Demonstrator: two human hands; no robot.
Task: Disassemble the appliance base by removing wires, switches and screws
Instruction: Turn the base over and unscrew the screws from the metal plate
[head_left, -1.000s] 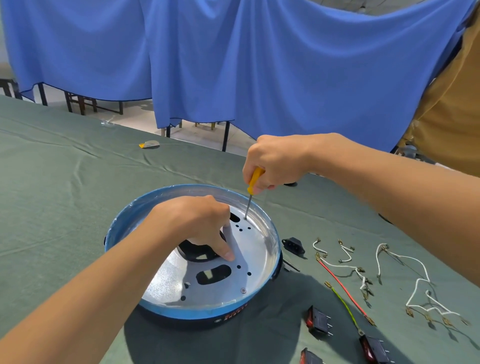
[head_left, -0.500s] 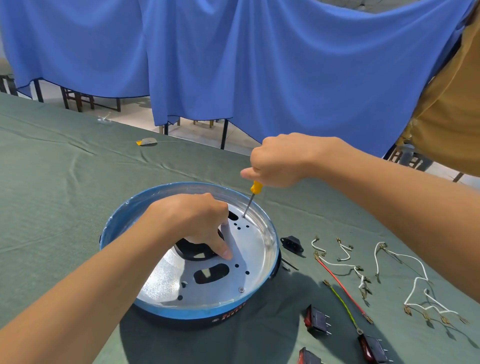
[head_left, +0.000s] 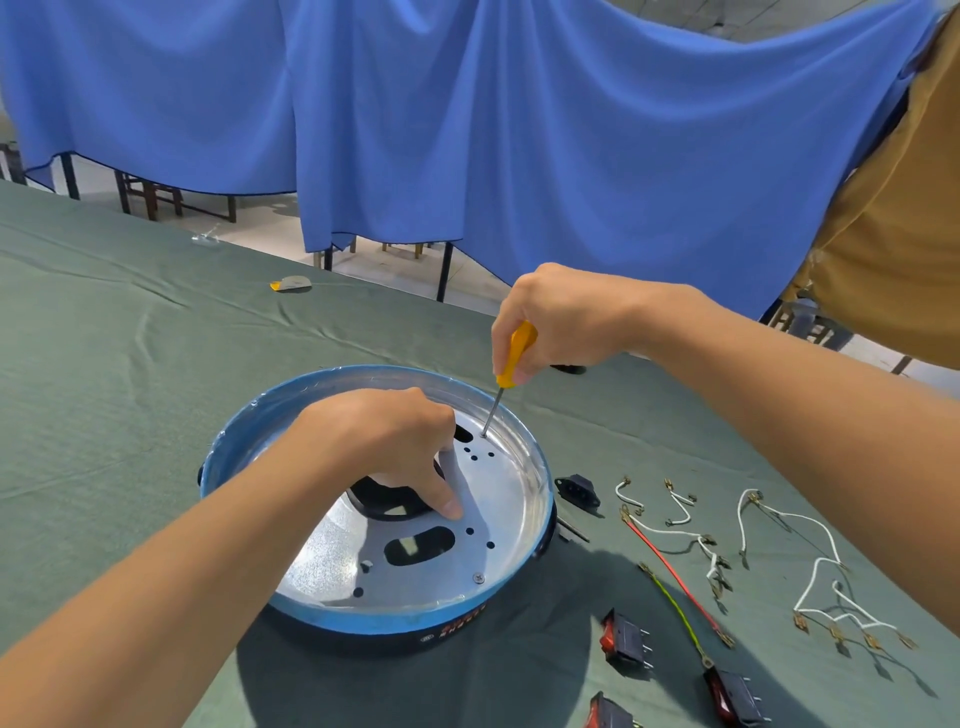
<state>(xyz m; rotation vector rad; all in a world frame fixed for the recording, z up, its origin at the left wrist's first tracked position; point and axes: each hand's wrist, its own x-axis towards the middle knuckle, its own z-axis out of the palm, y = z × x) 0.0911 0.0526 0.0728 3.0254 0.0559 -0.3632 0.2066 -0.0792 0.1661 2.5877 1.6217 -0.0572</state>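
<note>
While our left hand (head_left: 384, 447) stays as it was a second ago, fingers hooked into the dark central opening and thumb pressed down so that it pinches the inner edge of the silver metal plate (head_left: 498, 499), the round blue-rimmed appliance base (head_left: 244, 431) sits unmoved on the green-clothed desk (head_left: 104, 364) directly before us. Moving right, the change is in our right hand (head_left: 566, 317). Half a second ago it hid nearly all of the yellow-handled screwdriver (head_left: 511, 358); now more of the handle shows, and the fingers wrap it afresh. The steel tip keeps its spot at the plate's far edge. We judge this a new grip between turns, so that far screw is still being worked; whether it has risen we cannot tell. A small silver screw (head_left: 478, 577) near the front rim remains seated. Rightmost, the black power socket (head_left: 576, 488), the loose coloured wires (head_left: 670, 566) and the black rocker switches (head_left: 626, 636) lie apart on the desk, so mainly screws seem left.
</note>
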